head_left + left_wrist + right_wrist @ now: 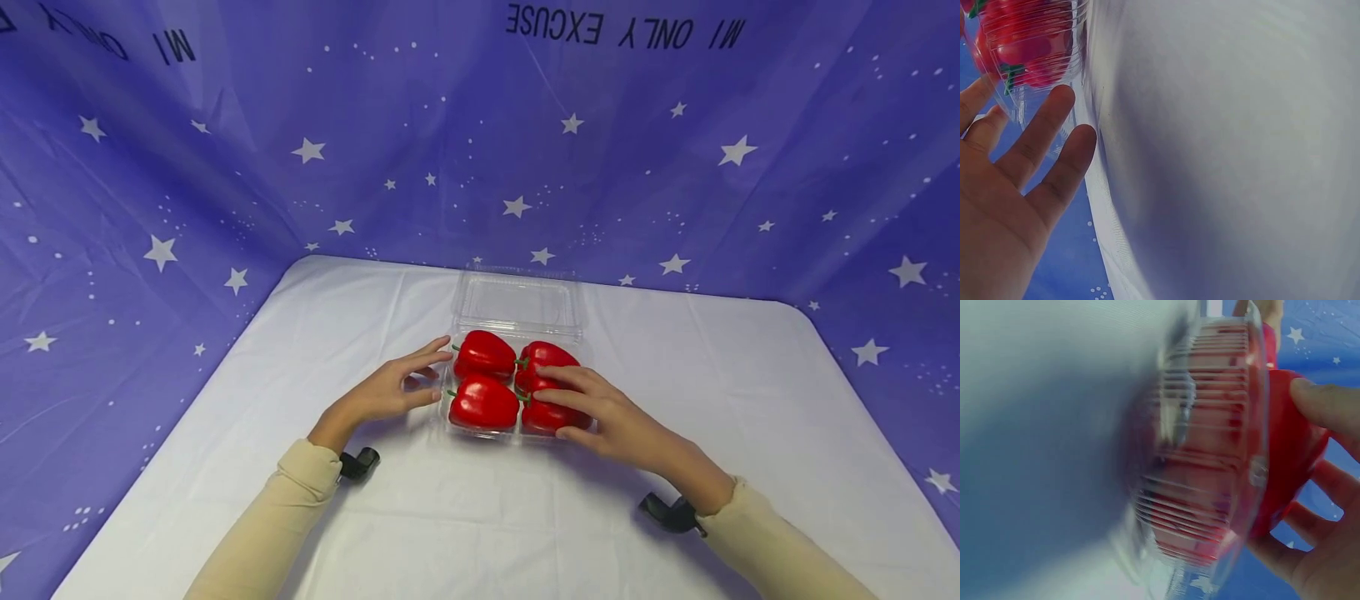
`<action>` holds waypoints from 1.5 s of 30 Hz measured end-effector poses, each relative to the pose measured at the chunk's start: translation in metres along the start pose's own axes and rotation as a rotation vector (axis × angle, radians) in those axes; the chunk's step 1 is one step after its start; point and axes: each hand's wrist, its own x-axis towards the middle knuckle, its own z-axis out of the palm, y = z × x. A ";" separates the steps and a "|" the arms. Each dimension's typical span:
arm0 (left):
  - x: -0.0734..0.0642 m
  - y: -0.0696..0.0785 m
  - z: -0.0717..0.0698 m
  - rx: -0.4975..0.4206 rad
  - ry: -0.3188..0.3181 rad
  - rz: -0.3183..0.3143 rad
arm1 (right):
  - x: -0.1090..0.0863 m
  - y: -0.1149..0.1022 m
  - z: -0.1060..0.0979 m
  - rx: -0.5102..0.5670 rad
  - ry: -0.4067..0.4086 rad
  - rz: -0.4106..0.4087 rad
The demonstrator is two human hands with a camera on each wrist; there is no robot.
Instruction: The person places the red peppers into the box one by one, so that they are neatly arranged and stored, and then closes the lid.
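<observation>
A clear plastic clamshell box (487,434) holds several red bell peppers with green stems, two at the left and the others at the right. Over the right side lies my right hand (618,417), its fingers and thumb around the front right bell pepper (538,417). The right wrist view has the thumb against that pepper's red side (1288,447), which stands above the box rim. My left hand (390,387) is at the box's left side with fingers extended, nearest the left bell peppers (483,404). Whether its fingertips touch the box I cannot tell.
The box's transparent lid (517,300) is folded back toward the far edge of the table. A white cloth (450,525) covers the table. Purple fabric with white stars (517,167) hangs behind and at both sides.
</observation>
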 end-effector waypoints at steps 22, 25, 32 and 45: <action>0.002 0.000 0.000 0.005 -0.011 0.000 | -0.004 0.003 0.008 -0.008 -0.012 -0.003; 0.002 0.000 0.000 0.005 -0.011 0.002 | -0.005 0.003 0.008 -0.007 -0.018 0.007; 0.002 -0.001 -0.001 0.003 -0.007 0.004 | -0.005 0.004 0.013 0.001 0.004 0.006; 0.001 -0.001 0.000 0.008 -0.001 -0.010 | -0.005 0.005 0.021 0.023 0.025 0.009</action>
